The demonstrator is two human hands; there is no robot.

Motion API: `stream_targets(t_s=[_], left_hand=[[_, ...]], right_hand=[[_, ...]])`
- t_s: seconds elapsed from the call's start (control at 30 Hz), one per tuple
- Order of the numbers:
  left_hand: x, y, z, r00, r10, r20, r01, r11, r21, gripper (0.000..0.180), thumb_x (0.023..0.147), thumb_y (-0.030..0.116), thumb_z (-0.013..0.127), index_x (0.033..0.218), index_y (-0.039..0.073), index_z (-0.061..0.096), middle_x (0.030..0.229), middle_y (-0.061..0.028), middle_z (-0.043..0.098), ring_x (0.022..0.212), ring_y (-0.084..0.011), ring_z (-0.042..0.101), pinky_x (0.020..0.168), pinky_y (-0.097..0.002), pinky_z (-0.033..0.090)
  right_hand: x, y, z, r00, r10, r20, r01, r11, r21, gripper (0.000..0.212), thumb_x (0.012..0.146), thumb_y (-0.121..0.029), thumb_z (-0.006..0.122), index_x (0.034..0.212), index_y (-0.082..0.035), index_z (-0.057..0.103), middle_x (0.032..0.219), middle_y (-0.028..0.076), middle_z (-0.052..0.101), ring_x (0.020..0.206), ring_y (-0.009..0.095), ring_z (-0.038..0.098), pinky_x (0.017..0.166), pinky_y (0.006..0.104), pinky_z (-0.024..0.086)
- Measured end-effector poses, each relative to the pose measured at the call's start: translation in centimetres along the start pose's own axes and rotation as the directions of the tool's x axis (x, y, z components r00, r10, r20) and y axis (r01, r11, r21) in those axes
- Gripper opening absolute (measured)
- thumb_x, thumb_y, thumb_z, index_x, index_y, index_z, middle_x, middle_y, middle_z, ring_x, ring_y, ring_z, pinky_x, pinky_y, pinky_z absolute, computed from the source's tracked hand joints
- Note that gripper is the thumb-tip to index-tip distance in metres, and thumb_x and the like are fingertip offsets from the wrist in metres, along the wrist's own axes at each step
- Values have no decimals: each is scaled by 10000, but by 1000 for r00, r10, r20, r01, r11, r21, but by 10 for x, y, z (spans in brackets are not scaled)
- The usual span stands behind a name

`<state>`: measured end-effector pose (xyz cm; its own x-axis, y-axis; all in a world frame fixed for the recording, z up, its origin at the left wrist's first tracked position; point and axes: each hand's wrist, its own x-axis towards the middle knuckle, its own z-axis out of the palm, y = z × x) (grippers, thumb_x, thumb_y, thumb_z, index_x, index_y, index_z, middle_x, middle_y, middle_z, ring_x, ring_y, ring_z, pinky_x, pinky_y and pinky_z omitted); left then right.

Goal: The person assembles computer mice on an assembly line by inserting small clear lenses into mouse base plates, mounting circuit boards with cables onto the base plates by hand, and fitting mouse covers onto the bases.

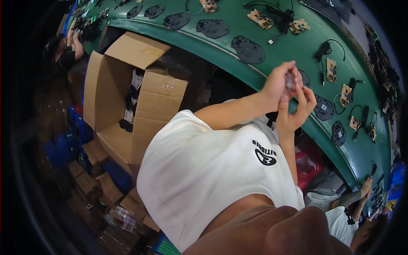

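Both my hands are raised together at the near edge of the green conveyor belt [293, 32]. My left hand [276, 83] has its fingers curled around a small clear plastic piece [290, 82]; its exact kind is too small to make out. From below, my right hand [295, 111] meets it, with bent fingers and thumb against the clear piece and the left hand. Just behind the fingers, a black oval plate [304, 79] lies on the belt, partly hidden. Another black plate [324, 108] with a pale square label sits to the right.
Tan circuit boards [331, 70] with black cables and several black plates [248, 49] lie along the belt. An open cardboard box [159, 110] stands at left, dark items inside. One co-worker [68, 53] is at far left, another [344, 221] at lower right. Blue crates [63, 146] are stacked left.
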<state>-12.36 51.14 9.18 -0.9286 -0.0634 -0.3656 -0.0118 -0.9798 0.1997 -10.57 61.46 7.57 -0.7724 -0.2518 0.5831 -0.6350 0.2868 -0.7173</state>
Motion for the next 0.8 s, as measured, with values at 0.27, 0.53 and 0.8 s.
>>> stream_targets(t_s=[0.27, 0.53, 0.8], left_hand=[[-24, 51, -31, 999, 29, 28, -20, 966, -258, 219, 1032, 191, 425, 1067, 9, 541, 1160, -123, 563, 1220, -283, 505, 1048, -408, 437], [-32, 78, -46, 1000, 23, -8, -23, 998, -62, 245, 1024, 162, 448, 1185, 3, 541, 1293, -155, 551, 1296, -283, 475, 1055, -386, 438], [-41, 97, -60, 998, -16, -68, 19, 999, 48, 235, 1001, 109, 491, 1192, -14, 553, 1280, -161, 571, 1244, -266, 538, 1006, -373, 496]], right_hand=[[52, 4, 22, 944, 25, 328, -47, 997, 58, 248, 734, -71, 792, 973, -52, 727, 989, 81, 567, 852, 214, 569, 735, 317, 478], [57, 8, 41, 920, 16, 391, -44, 997, 64, 261, 746, -66, 789, 990, -36, 703, 963, 92, 613, 838, 221, 609, 693, 305, 497], [60, 5, 54, 881, -62, 468, 41, 998, 56, 264, 760, -63, 780, 1003, -22, 684, 957, 99, 633, 864, 235, 631, 717, 325, 521]])
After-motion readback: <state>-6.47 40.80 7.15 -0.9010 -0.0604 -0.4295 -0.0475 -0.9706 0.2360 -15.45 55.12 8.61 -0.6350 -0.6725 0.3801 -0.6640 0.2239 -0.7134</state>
